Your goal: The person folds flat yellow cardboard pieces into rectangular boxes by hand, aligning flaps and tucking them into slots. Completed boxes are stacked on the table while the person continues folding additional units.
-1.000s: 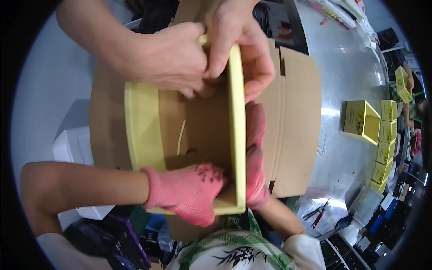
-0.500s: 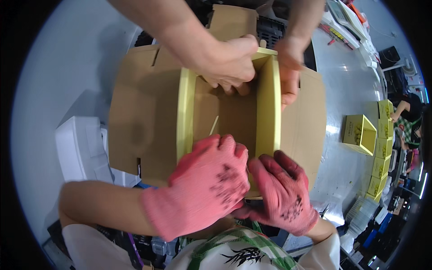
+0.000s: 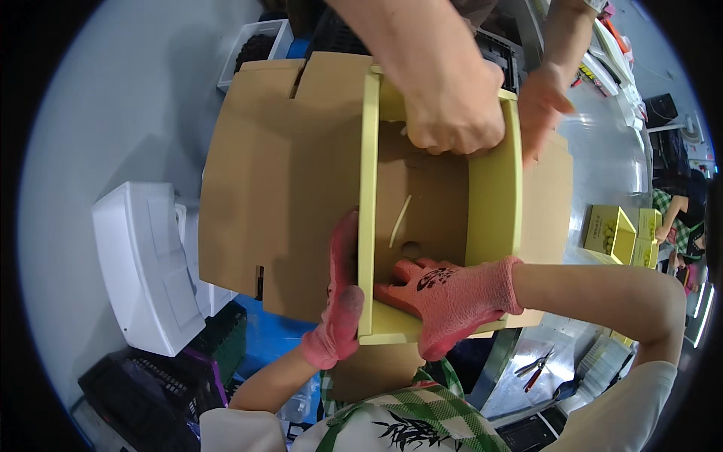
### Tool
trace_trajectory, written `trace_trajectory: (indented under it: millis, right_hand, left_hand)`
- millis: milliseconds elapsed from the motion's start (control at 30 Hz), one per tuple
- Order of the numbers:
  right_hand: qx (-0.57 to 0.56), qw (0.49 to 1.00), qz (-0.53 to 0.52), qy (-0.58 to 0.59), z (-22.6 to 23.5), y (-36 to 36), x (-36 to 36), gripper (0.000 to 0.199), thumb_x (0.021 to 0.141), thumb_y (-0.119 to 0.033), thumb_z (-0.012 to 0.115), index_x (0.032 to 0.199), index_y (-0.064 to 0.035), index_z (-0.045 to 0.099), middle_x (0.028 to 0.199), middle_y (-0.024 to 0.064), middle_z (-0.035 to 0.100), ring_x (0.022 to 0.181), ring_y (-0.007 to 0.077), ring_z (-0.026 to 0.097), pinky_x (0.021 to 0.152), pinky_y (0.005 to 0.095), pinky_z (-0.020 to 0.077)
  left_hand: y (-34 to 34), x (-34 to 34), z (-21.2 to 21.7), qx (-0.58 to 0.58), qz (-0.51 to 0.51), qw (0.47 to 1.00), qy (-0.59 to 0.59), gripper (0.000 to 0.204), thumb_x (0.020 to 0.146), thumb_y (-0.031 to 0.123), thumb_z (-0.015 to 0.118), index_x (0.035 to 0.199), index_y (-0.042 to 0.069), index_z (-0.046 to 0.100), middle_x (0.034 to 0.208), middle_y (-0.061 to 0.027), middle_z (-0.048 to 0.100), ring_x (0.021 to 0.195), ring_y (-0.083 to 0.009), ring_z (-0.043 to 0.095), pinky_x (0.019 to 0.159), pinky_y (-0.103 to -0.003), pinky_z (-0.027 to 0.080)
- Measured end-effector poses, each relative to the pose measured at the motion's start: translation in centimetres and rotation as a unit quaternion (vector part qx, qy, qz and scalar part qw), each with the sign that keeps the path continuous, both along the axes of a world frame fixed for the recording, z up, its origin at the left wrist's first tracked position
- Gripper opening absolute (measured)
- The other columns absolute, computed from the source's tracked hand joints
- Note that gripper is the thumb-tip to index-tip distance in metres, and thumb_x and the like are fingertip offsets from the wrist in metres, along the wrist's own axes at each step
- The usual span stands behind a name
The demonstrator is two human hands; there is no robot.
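Observation:
An open yellow box (image 3: 366,203) sits on flattened brown cardboard. Along the outside of its left wall, near the front corner, my left hand (image 3: 339,305) in a pink glove lies with fingers extended. My right hand (image 3: 452,294), gloved alike, reaches over the near end into the box, fingers spread low inside the near wall. A thin pale strip (image 3: 400,221) lies on the brown bottom, just beyond my right fingers. At the far end, a co-worker's bare fist (image 3: 456,113) is inside the box; their other hand (image 3: 544,105), blurred, is outside the right wall.
The brown cardboard (image 3: 282,181) spreads out left and right of the box. White plastic containers (image 3: 151,264) stand at left, dark crates (image 3: 162,395) below them. On the metal table at right are red-handled pliers (image 3: 536,371) and yellow boxes (image 3: 610,232) holding round green items.
The box and cardboard appear farther right in view. My left hand went from the near end to the outer left wall and opened; my right hand moved inside. The co-worker's hands also shifted right.

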State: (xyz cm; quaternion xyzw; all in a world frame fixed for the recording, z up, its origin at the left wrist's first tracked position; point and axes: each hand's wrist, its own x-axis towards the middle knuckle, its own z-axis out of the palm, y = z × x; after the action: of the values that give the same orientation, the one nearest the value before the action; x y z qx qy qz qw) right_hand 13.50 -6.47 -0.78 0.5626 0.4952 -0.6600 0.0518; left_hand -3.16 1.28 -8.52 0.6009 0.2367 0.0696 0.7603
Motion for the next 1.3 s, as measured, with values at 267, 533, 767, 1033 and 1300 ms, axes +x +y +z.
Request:
trace_trajectory:
  millis: [267,533,767,1033,1300]
  right_hand:
    - [-0.039,0.993,0.098,0.052,-1.5,2.1,0.7,0.099,0.053,-0.026,0.068,0.141,-0.0017,0.03,0.136,0.024,0.034,0.122,0.0401,0.04,0.103,0.045,0.0361]
    - [0.039,0.997,0.042,0.054,-0.4,1.5,0.0,0.083,0.055,-0.02,0.065,0.131,0.0027,0.041,0.129,0.022,0.042,0.115,0.0344,0.047,0.096,0.0413,0.0432]
    - [0.23,0.958,-0.032,-0.169,1.4,-2.6,-2.2,0.032,0.067,-0.019,0.063,0.096,-0.0051,0.057,0.088,0.0087,0.06,0.082,0.0277,0.062,0.074,0.0389,0.0508]
    - [0.291,0.941,0.007,-0.172,1.0,-2.6,-1.2,0.018,0.066,-0.019,0.059,0.081,-0.0075,0.06,0.074,0.0095,0.06,0.079,0.0286,0.062,0.068,0.0414,0.0485]
    - [0.458,0.799,0.039,-0.389,2.2,-5.8,-2.6,0.033,0.073,-0.027,0.062,0.099,-0.007,0.058,0.088,0.0077,0.059,0.086,0.0248,0.06,0.083,0.0405,0.0462]
  left_hand:
    - [-0.7,0.4,-0.6,-0.119,0.046,0.989,-0.071,0.082,0.093,0.05,0.039,0.149,-0.002,0.007,0.151,-0.0181,0.016,0.139,-0.029,0.02,0.113,-0.041,0.015]
    - [0.0,-0.1,-0.7,-0.077,0.033,0.99,-0.116,0.075,0.096,0.046,0.041,0.15,0.004,0.012,0.153,-0.0098,0.022,0.138,-0.0252,0.026,0.113,-0.038,0.02]
    - [6.1,-3.2,-2.9,0.147,0.248,0.943,-0.168,0.054,0.101,0.029,0.033,0.145,-0.002,0.027,0.149,-0.0125,0.032,0.14,-0.0238,0.027,0.117,-0.038,0.018]
    - [0.0,4.8,0.1,-0.419,0.034,0.884,-0.204,0.042,0.098,0.027,0.037,0.134,0.006,0.041,0.116,-0.0071,0.055,0.105,-0.0183,0.056,0.088,-0.033,0.05]
    - [0.5,1.0,-2.6,0.146,0.228,0.956,-0.109,0.05,0.102,0.031,0.033,0.141,0.0,0.035,0.144,-0.0117,0.035,0.134,-0.0232,0.032,0.113,-0.036,0.022]
